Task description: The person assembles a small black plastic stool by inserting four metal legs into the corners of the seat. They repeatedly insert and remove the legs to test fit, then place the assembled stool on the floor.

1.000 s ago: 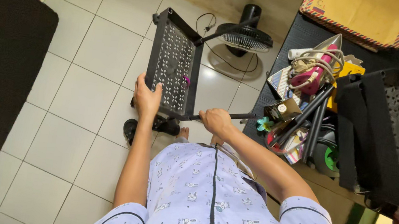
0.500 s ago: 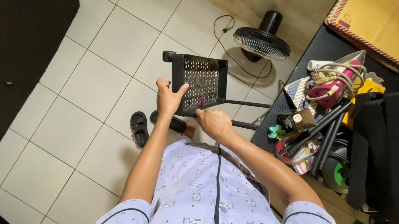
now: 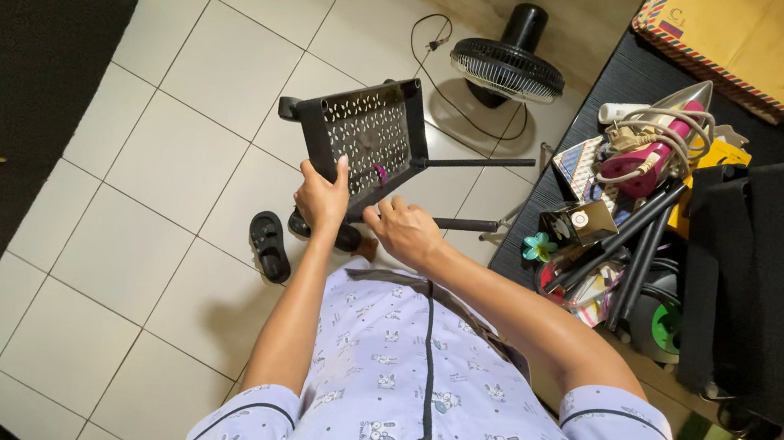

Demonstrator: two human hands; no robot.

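We have swung the perforated black tray (image 3: 362,140) flatter than a second ago. Our left hand (image 3: 322,199) clamps its near edge; our right hand (image 3: 403,232) looks closed on a black rod (image 3: 464,225), seemingly, above the sandal (image 3: 269,245).

The perforated tray (image 3: 362,140) at twelve o'clock from the left hand (image 3: 322,199) is black, dotted with small holes. The shirt (image 3: 409,394) is pale lilac with a tiny rabbit print and dark piping. Floor tiles (image 3: 179,71) are off-white. At three o'clock, the iron (image 3: 661,134) is pink and white; the envelope (image 3: 759,41) is tan with red-and-blue striped edging.
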